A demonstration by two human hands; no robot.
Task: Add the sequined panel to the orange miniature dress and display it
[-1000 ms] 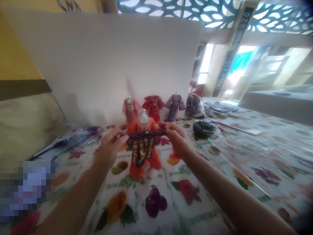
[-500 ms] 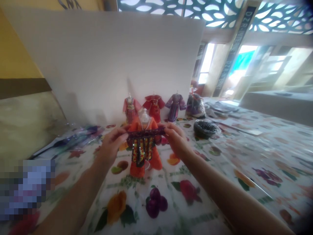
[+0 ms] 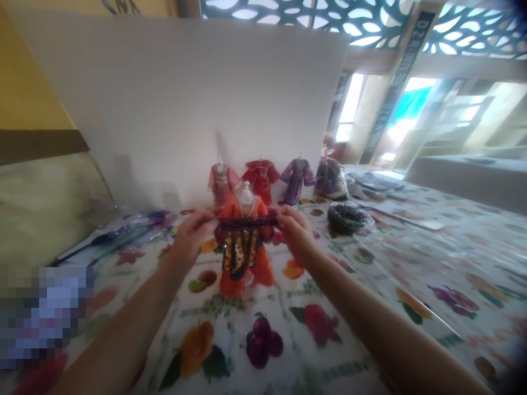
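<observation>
On the left of the table lies one heap of clear plastic wrapping (image 3: pixel 144 227), too blurred for its pieces to be counted. To its right is the left hand (image 3: pixel 190 237), its thumb and fingers pinching the left end of one dark purple band (image 3: pixel 247 221).

The band is stretched level across the front of one orange doll outfit (image 3: pixel 262 266), which stands upright in the middle of the table on a white form (image 3: pixel 246 193). Below the band hang what look like four yellow and black patterned strips (image 3: pixel 228 253).

Behind, in a row before one white board (image 3: pixel 185 99), stand three more small outfits: a pink one (image 3: pixel 222 186), a red one (image 3: pixel 262 178) and a purple one (image 3: pixel 296 180).

The right hand (image 3: pixel 297 233) pinches the band's right end, so the two hands are apart, joined only by it. Farther right are one plastic-wrapped bundle (image 3: pixel 331 180) and one round black bowl (image 3: pixel 349 218). One fruit-printed tablecloth (image 3: pixel 296 340) runs beneath everything.
</observation>
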